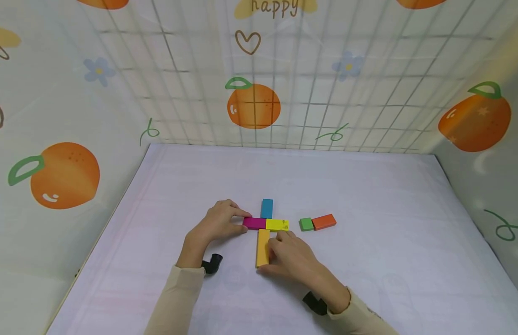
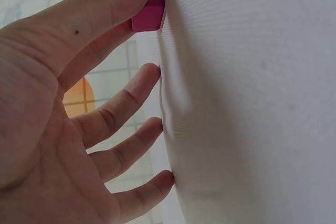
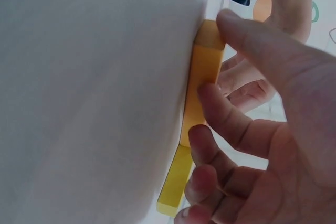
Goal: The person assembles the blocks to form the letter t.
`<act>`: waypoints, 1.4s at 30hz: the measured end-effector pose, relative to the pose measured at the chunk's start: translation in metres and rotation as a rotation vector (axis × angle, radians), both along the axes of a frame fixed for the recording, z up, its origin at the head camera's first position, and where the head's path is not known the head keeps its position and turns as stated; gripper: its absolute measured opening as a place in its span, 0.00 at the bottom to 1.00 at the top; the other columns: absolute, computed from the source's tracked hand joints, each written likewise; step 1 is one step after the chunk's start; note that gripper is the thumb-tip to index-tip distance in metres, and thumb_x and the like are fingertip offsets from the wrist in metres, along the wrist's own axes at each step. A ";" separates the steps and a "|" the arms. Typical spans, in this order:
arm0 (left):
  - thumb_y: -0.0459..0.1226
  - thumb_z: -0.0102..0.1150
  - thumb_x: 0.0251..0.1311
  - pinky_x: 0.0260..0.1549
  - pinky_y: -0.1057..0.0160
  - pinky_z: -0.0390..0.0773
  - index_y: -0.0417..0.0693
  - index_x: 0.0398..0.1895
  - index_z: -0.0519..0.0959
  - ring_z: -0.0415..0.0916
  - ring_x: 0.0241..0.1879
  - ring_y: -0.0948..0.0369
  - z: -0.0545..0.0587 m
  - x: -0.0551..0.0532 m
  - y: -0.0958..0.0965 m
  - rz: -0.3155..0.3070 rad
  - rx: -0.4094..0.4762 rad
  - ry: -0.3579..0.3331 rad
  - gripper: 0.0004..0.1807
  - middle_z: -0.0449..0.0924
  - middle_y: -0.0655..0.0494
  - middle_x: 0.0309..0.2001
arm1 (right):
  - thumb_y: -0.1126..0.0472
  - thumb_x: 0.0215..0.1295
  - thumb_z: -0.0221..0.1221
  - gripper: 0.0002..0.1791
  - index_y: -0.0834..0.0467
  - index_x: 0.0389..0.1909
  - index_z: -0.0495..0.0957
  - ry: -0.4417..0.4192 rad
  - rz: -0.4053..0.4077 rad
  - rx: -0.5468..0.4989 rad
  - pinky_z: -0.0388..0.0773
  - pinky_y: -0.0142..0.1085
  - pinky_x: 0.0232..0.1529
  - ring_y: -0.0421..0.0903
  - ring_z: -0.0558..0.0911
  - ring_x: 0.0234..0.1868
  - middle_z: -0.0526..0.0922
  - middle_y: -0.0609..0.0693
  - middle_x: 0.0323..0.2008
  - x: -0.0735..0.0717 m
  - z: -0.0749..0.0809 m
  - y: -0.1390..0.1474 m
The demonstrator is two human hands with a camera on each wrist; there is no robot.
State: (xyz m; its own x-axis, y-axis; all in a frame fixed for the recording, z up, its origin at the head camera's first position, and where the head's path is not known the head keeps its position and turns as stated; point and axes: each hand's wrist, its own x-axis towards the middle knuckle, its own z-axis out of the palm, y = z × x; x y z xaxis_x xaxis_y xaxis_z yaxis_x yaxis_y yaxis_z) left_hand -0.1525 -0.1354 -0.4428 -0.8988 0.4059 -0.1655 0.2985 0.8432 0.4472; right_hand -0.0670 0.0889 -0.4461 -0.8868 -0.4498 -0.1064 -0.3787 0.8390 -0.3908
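Observation:
My left hand (image 1: pixel 218 221) pinches the left end of a magenta block (image 1: pixel 254 223) between thumb and index finger; its other fingertips rest on the table in the left wrist view. A yellow block (image 1: pixel 277 224) with small marks lies end to end with the magenta one. Behind their meeting point stands a blue block (image 1: pixel 266 208), lengthwise away from me. In front, an amber block (image 1: pixel 262 248) points toward me. My right hand (image 1: pixel 295 258) holds the amber block (image 3: pixel 203 77), thumb at its near end and bent fingers along its right side.
To the right lie a green block (image 1: pixel 306 224) and an orange-red block (image 1: pixel 324 222), touching end to end. The table (image 1: pixel 388 195) has a pale cover. Behind it hangs a curtain (image 1: pixel 300 70) printed with oranges. Black wrist devices (image 1: pixel 315 303) sit under both wrists.

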 end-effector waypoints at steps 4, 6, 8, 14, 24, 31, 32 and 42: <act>0.46 0.74 0.55 0.51 0.51 0.72 0.68 0.54 0.86 0.68 0.54 0.55 0.000 0.000 0.000 0.001 0.004 0.004 0.21 0.76 0.56 0.51 | 0.35 0.48 0.73 0.24 0.48 0.26 0.75 0.011 0.002 0.007 0.67 0.33 0.31 0.41 0.67 0.33 0.66 0.43 0.26 0.000 0.000 -0.001; 0.46 0.74 0.55 0.50 0.51 0.72 0.68 0.54 0.86 0.68 0.54 0.55 0.000 0.000 0.000 0.002 0.006 0.004 0.21 0.76 0.56 0.51 | 0.35 0.48 0.73 0.24 0.48 0.26 0.75 0.011 0.002 0.009 0.67 0.33 0.30 0.42 0.67 0.33 0.66 0.43 0.26 -0.001 0.001 -0.001; 0.46 0.74 0.55 0.50 0.51 0.72 0.68 0.54 0.85 0.68 0.54 0.55 0.000 0.001 0.000 0.001 0.008 0.004 0.21 0.76 0.56 0.51 | 0.35 0.48 0.73 0.24 0.48 0.27 0.75 0.010 0.001 0.014 0.67 0.33 0.30 0.42 0.67 0.32 0.66 0.43 0.26 -0.001 0.001 -0.001; 0.47 0.74 0.55 0.51 0.50 0.72 0.68 0.54 0.85 0.68 0.54 0.55 0.001 0.001 -0.001 -0.001 0.007 0.007 0.21 0.76 0.56 0.51 | 0.34 0.47 0.73 0.25 0.48 0.27 0.76 0.013 -0.006 0.025 0.67 0.33 0.30 0.41 0.67 0.33 0.66 0.43 0.27 -0.002 0.001 -0.002; 0.45 0.74 0.55 0.51 0.50 0.71 0.68 0.54 0.86 0.68 0.54 0.55 0.000 0.001 -0.002 -0.005 0.019 0.013 0.21 0.76 0.56 0.51 | 0.31 0.46 0.72 0.26 0.47 0.29 0.79 0.027 -0.025 0.007 0.69 0.33 0.29 0.41 0.68 0.32 0.68 0.42 0.29 -0.002 0.011 0.008; 0.45 0.74 0.55 0.49 0.52 0.73 0.68 0.55 0.85 0.68 0.53 0.56 0.000 0.000 -0.001 -0.001 0.010 0.003 0.22 0.76 0.57 0.50 | 0.38 0.50 0.73 0.21 0.47 0.36 0.81 0.079 -0.061 -0.076 0.74 0.34 0.35 0.40 0.70 0.36 0.74 0.44 0.35 -0.001 0.018 0.032; 0.46 0.74 0.56 0.49 0.52 0.73 0.68 0.55 0.85 0.68 0.53 0.56 0.000 0.000 -0.001 0.000 0.009 0.002 0.21 0.76 0.57 0.50 | 0.39 0.51 0.74 0.21 0.48 0.36 0.81 0.091 -0.060 -0.098 0.75 0.34 0.36 0.40 0.70 0.37 0.75 0.44 0.36 -0.001 0.019 0.036; 0.46 0.74 0.55 0.50 0.52 0.71 0.68 0.54 0.86 0.68 0.53 0.56 0.000 0.000 0.000 0.005 0.007 -0.001 0.21 0.75 0.57 0.50 | 0.50 0.56 0.74 0.16 0.52 0.43 0.84 0.122 -0.076 -0.285 0.73 0.39 0.44 0.44 0.71 0.45 0.77 0.47 0.40 -0.014 0.022 0.076</act>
